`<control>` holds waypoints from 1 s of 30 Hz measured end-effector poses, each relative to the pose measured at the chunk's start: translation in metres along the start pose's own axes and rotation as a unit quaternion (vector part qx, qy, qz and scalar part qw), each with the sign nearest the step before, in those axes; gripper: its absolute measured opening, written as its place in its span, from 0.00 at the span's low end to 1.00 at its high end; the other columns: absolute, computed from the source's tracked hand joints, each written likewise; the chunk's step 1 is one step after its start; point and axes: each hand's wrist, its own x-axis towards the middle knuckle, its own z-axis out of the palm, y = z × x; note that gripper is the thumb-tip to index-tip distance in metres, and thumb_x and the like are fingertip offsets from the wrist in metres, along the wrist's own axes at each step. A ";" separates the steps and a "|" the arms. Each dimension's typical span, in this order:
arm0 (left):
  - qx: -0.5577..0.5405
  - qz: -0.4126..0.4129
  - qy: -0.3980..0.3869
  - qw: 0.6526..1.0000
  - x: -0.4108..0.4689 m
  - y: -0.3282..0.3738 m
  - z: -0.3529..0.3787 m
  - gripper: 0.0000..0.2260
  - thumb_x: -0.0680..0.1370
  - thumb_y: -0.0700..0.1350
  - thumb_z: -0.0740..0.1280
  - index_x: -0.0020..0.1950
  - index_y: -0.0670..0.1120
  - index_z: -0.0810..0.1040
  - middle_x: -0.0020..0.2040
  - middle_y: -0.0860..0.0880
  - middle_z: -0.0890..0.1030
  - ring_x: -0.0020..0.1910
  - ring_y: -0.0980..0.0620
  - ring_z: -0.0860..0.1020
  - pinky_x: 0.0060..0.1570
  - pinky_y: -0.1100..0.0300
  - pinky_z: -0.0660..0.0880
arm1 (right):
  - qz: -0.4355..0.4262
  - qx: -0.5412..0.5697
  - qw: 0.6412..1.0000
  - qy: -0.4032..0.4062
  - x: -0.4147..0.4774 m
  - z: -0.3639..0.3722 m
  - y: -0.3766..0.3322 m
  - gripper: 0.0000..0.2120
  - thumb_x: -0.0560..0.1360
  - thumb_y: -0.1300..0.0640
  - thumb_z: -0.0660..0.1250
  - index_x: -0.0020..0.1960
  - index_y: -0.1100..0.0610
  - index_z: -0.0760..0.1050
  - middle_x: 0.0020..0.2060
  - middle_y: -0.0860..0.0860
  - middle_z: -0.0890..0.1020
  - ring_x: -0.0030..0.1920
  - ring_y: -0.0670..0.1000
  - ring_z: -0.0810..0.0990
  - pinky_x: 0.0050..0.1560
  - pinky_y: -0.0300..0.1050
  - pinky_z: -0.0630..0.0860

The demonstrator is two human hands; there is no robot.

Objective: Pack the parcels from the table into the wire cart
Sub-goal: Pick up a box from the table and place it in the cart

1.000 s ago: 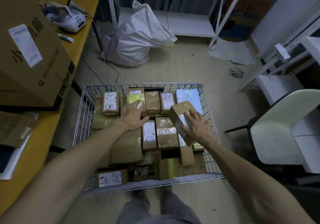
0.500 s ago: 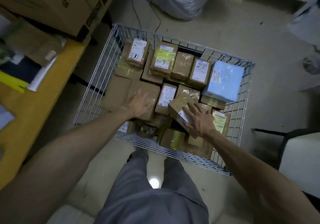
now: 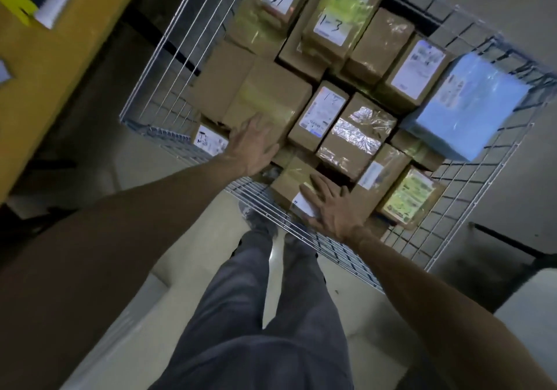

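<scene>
The wire cart [image 3: 159, 67] is packed with several brown parcels and one pale blue parcel [image 3: 470, 109] at its right side. My left hand [image 3: 253, 148] lies flat with spread fingers on a large taped brown box [image 3: 268, 97] at the cart's near left. My right hand [image 3: 331, 208] presses with straight fingers on a small brown parcel [image 3: 289, 178] with a white label, set against the cart's near wall. Part of that label is hidden under my palm.
The yellow table [image 3: 45, 58] runs along the left, close to the cart's left wall. My legs and shoes [image 3: 259, 223] stand right at the cart's near edge. Bare floor lies to the right of the cart, with a dark chair leg [image 3: 506, 239] there.
My right hand has brought the small parcel down from mid-cart to the near wall. My left hand slid back toward me. My head has tilted downward over the cart.
</scene>
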 end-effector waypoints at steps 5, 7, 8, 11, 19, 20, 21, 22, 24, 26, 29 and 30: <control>-0.015 -0.021 -0.002 1.000 0.001 -0.008 0.018 0.23 0.83 0.55 0.58 0.75 0.45 0.64 0.80 0.41 0.51 0.77 0.41 0.55 0.74 0.38 0.55 | -0.010 -0.038 0.999 -0.038 0.012 0.030 0.001 0.38 0.77 0.30 0.52 0.79 0.49 0.50 0.78 0.59 0.55 0.74 0.60 0.62 0.61 0.63 0.69; -0.025 -0.019 -0.007 0.999 0.003 -0.006 0.023 0.23 0.83 0.54 0.58 0.76 0.45 0.64 0.80 0.41 0.51 0.77 0.41 0.55 0.75 0.39 0.55 | -0.006 -0.041 0.999 -0.028 0.015 0.033 0.000 0.37 0.77 0.31 0.48 0.79 0.49 0.51 0.77 0.60 0.57 0.73 0.60 0.63 0.60 0.62 0.70; -0.027 -0.021 -0.006 0.999 0.003 -0.007 0.026 0.23 0.83 0.54 0.58 0.76 0.45 0.64 0.80 0.42 0.51 0.77 0.41 0.55 0.74 0.39 0.55 | -0.006 -0.041 0.999 -0.032 0.016 0.033 -0.001 0.37 0.77 0.31 0.47 0.79 0.49 0.52 0.77 0.60 0.58 0.73 0.60 0.62 0.59 0.62 0.70; -0.027 -0.034 -0.005 0.999 0.003 -0.010 0.028 0.23 0.83 0.54 0.59 0.75 0.45 0.64 0.80 0.43 0.51 0.77 0.40 0.56 0.74 0.40 0.58 | -0.018 -0.047 0.998 -0.027 0.017 0.035 -0.006 0.38 0.77 0.29 0.40 0.80 0.48 0.52 0.78 0.60 0.57 0.75 0.60 0.59 0.63 0.63 0.67; -0.033 -0.054 -0.016 0.998 0.005 -0.017 0.022 0.23 0.83 0.54 0.58 0.76 0.44 0.63 0.80 0.41 0.50 0.77 0.39 0.55 0.74 0.42 0.58 | -0.042 -0.048 0.998 -0.021 0.009 0.052 -0.003 0.34 0.79 0.40 0.57 0.80 0.49 0.49 0.76 0.61 0.54 0.74 0.64 0.61 0.68 0.65 0.67; -0.035 -0.057 -0.019 0.998 0.005 -0.016 0.021 0.23 0.83 0.54 0.57 0.76 0.45 0.63 0.80 0.42 0.49 0.77 0.40 0.54 0.74 0.42 0.57 | -0.040 -0.046 0.998 -0.025 0.009 0.049 -0.002 0.36 0.77 0.40 0.61 0.79 0.49 0.50 0.75 0.61 0.54 0.73 0.64 0.61 0.67 0.65 0.68; -0.034 -0.058 -0.021 0.998 0.003 -0.015 0.020 0.23 0.83 0.54 0.57 0.76 0.45 0.63 0.80 0.42 0.49 0.77 0.40 0.54 0.75 0.41 0.56 | -0.041 -0.050 0.997 -0.030 0.010 0.047 -0.001 0.39 0.74 0.40 0.66 0.79 0.48 0.51 0.74 0.60 0.55 0.71 0.63 0.61 0.66 0.64 0.70; -0.034 -0.059 -0.020 0.997 0.002 -0.013 0.018 0.23 0.84 0.54 0.57 0.76 0.45 0.63 0.80 0.42 0.49 0.77 0.40 0.54 0.75 0.41 0.55 | -0.041 -0.059 0.997 -0.032 0.011 0.043 0.000 0.42 0.72 0.40 0.69 0.79 0.47 0.51 0.74 0.60 0.55 0.70 0.63 0.61 0.66 0.63 0.70; -0.036 -0.058 -0.018 0.997 -0.002 -0.010 0.016 0.23 0.84 0.54 0.57 0.76 0.45 0.62 0.80 0.43 0.48 0.77 0.40 0.54 0.75 0.41 0.55 | -0.059 -0.077 0.994 -0.053 0.012 0.035 0.002 0.43 0.74 0.42 0.68 0.80 0.46 0.47 0.77 0.60 0.50 0.72 0.63 0.57 0.70 0.62 0.65; -0.037 -0.058 -0.020 0.997 -0.004 -0.009 0.015 0.23 0.84 0.54 0.57 0.76 0.45 0.62 0.81 0.43 0.48 0.78 0.40 0.53 0.76 0.41 0.55 | -0.057 -0.077 0.991 -0.093 0.016 0.025 0.002 0.42 0.76 0.46 0.67 0.80 0.44 0.44 0.78 0.59 0.45 0.74 0.63 0.54 0.72 0.61 0.63; -0.023 -0.055 -0.021 0.998 -0.006 -0.018 0.017 0.24 0.84 0.55 0.57 0.76 0.45 0.62 0.80 0.41 0.48 0.77 0.39 0.54 0.75 0.41 0.55 | -0.031 -0.057 0.993 -0.096 0.029 0.024 -0.007 0.41 0.76 0.48 0.68 0.79 0.42 0.46 0.78 0.57 0.45 0.75 0.64 0.52 0.70 0.64 0.65; -0.014 -0.058 -0.023 0.998 -0.006 -0.021 0.018 0.24 0.83 0.55 0.56 0.76 0.45 0.62 0.80 0.41 0.48 0.77 0.39 0.55 0.75 0.40 0.54 | -0.018 -0.044 0.994 -0.101 0.033 0.026 -0.010 0.40 0.75 0.47 0.68 0.79 0.41 0.47 0.77 0.56 0.46 0.75 0.64 0.51 0.70 0.65 0.66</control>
